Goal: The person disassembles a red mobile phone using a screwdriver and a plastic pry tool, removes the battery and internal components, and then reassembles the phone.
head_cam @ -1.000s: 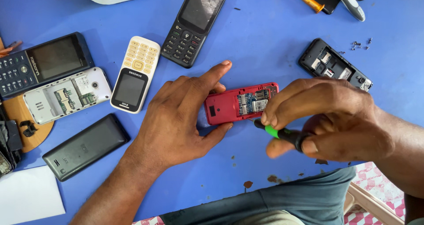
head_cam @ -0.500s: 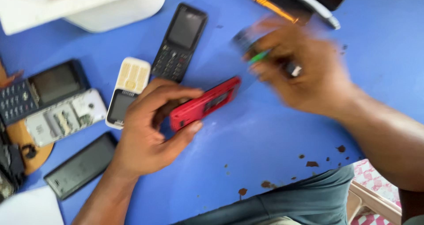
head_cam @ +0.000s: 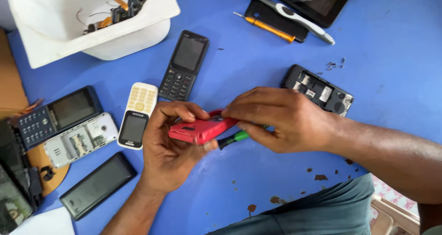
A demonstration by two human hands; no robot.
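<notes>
Left hand (head_cam: 168,147) holds a red phone (head_cam: 200,130) just above the blue desk (head_cam: 258,64), near the middle of the view. Fingers curled round it: thumb on the upper edge, other fingers underneath, phone tilted with one long edge toward the camera.

Right hand (head_cam: 285,120) comes in from the right, fingertips pressed onto the top of the red phone at its right end. The same hand grips a screwdriver with a green and black handle (head_cam: 232,138); the handle pokes out below the palm, just under the phone. Fingers closed tight; tool tip hidden behind the phone and hand.

Around them on the desk:
- black keypad phone (head_cam: 184,64), face up, just above the hands
- white and cream phone (head_cam: 137,115), face up, just left of the left hand
- dark phone with keypad (head_cam: 60,115) and an opened silver phone (head_cam: 80,139) with its insides showing, side by side at far left
- black back cover or phone (head_cam: 98,185), lying face down at lower left
- opened black phone shell (head_cam: 317,90), just beyond the right hand
- orange-handled screwdriver (head_cam: 267,27) and a grey and white tool (head_cam: 294,16) at top, beside a dark tablet (head_cam: 313,0)
- white tub (head_cam: 92,37) at top left, holding loose parts and wires
</notes>
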